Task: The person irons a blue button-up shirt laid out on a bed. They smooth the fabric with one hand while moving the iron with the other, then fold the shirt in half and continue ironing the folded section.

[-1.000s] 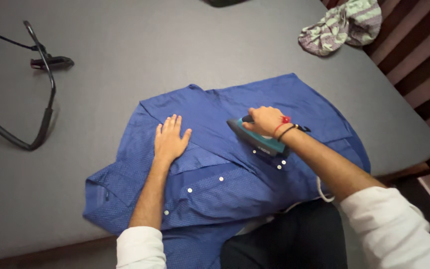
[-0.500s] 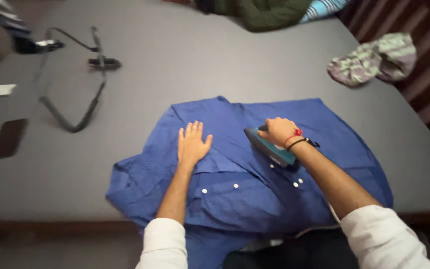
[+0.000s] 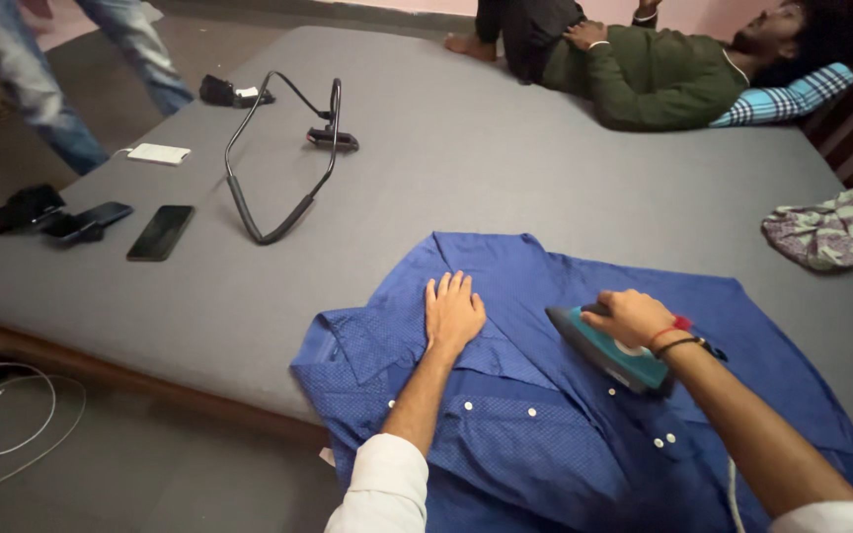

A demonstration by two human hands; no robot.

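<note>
Shirt (image 3: 584,424), blue with small dots and white buttons, spread flat at the near edge of the grey mattress (image 3: 505,168), its hem overhanging that edge toward the wearer of the camera. Long axis of the shirt runs from the near edge up and away toward the middle of the mattress; the collar end lies farthest from the camera. Left hand (image 3: 453,311) lies palm down, fingers straight and together, pressing the cloth near the collar; it grasps nothing. Right hand (image 3: 634,318) is wrapped tight about the handle of a teal iron (image 3: 606,350), whose sole rests on the shirt. The iron points up and to the left, its tapered tip aimed at the left hand, its long axis slanting down to the right along the forearm. Judged by its build, the iron is rigid, fairly heavy and hot underneath, so the handle on top is the only safe hold. The shirt is light, limp and prone to creasing or sliding, best held flat with an open palm. Toward the far left corner lie a dark phone (image 3: 161,233), a white power bank (image 3: 158,154) and a black bendable holder (image 3: 288,158). A person in a green top (image 3: 663,74) reclines along the far edge, and a patterned cloth (image 3: 836,229) lies bunched at the right edge
</note>
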